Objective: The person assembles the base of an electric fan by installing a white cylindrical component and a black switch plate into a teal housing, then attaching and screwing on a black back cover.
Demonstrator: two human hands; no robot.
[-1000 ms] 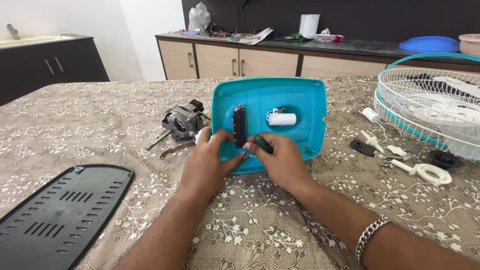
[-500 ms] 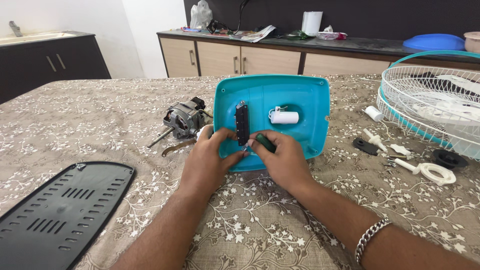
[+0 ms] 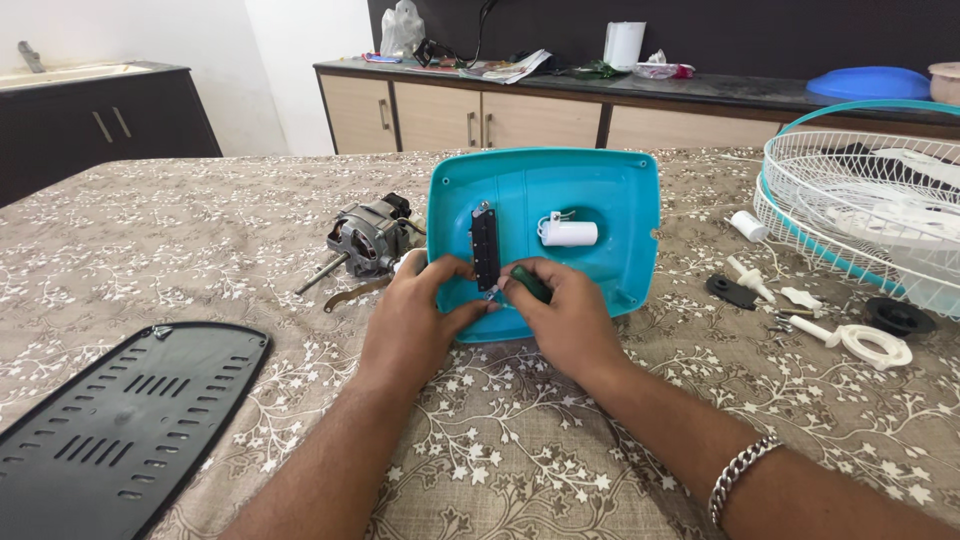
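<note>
My right hand point(image 3: 565, 320) clamps a green-handled screwdriver point(image 3: 526, 284), tip at the black switch block point(image 3: 485, 247) inside the teal fan base point(image 3: 590, 200); my left hand point(image 3: 415, 320) pinches that base's near edge on the table.

A teal cover point(image 3: 590, 190) lies on a beige, white-flowered tablecloth point(image 3: 250, 230), beside a black vented panel point(image 3: 120, 420).
</note>
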